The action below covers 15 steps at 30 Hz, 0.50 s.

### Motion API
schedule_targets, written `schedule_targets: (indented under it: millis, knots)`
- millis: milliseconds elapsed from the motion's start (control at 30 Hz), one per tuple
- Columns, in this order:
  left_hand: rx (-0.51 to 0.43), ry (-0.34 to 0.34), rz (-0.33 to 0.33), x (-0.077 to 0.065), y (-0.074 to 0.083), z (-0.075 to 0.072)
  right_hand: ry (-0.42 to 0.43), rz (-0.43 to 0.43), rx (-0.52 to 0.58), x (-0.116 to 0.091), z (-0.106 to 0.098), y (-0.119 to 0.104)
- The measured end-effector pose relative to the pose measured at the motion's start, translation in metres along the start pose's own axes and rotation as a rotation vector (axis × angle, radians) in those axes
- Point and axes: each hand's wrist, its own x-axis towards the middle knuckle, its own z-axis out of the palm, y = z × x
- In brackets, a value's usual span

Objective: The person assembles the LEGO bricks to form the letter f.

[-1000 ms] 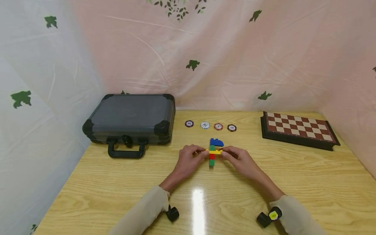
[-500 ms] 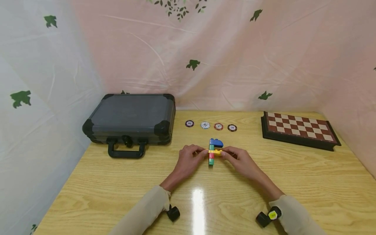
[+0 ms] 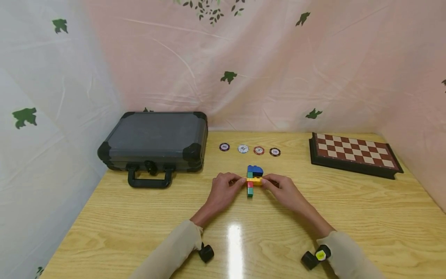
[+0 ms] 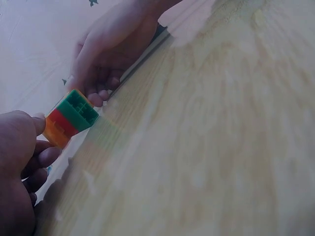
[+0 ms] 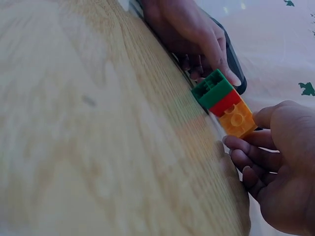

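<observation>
A small toy brick model is held between both hands above the table, near its middle. It has a blue curved brick (image 3: pixel 256 169) at the far end, then green, a yellow crosswise brick (image 3: pixel 257 179), red (image 3: pixel 250 184), and a green brick (image 3: pixel 250 192) at the near end. My left hand (image 3: pixel 224 190) pinches the yellow brick's left end with thumb and fingers. At its right end, my right hand (image 3: pixel 283 190) pinches the same brick. Both wrist views show the hollow underside of the near green brick (image 4: pixel 78 109); the right wrist view shows studs on the yellow brick (image 5: pixel 237 119).
A grey hard case (image 3: pixel 156 137) with black corners lies at the back left, its handle (image 3: pixel 150 183) facing me. Several poker chips (image 3: pixel 243 148) form a row behind the bricks. A folded chessboard box (image 3: pixel 353 153) lies at the back right. Patterned cloth (image 3: pixel 265 58) hangs behind the table.
The brick model has shifted slightly left and tilted a little between the fingers. My right hand has moved slightly left with it; both grips stay the same.
</observation>
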Motion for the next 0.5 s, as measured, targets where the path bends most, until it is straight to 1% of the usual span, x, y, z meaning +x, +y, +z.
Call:
schedule_targets:
  millis: [200, 367, 500]
  knots:
    - [0.016, -0.001, -0.006, 0.0008, 0.0003, 0.0006, 0.006, 0.002, -0.026, 0.0009, 0.0006, -0.0014]
    - [0.024, -0.006, -0.015, 0.0016, -0.001, 0.0016, 0.008, -0.005, -0.025, 0.0015, 0.001, -0.0031]
    - [0.031, -0.005, -0.018, 0.0015, -0.0011, 0.0021, 0.008, 0.009, -0.026, 0.001, 0.0014, -0.0058]
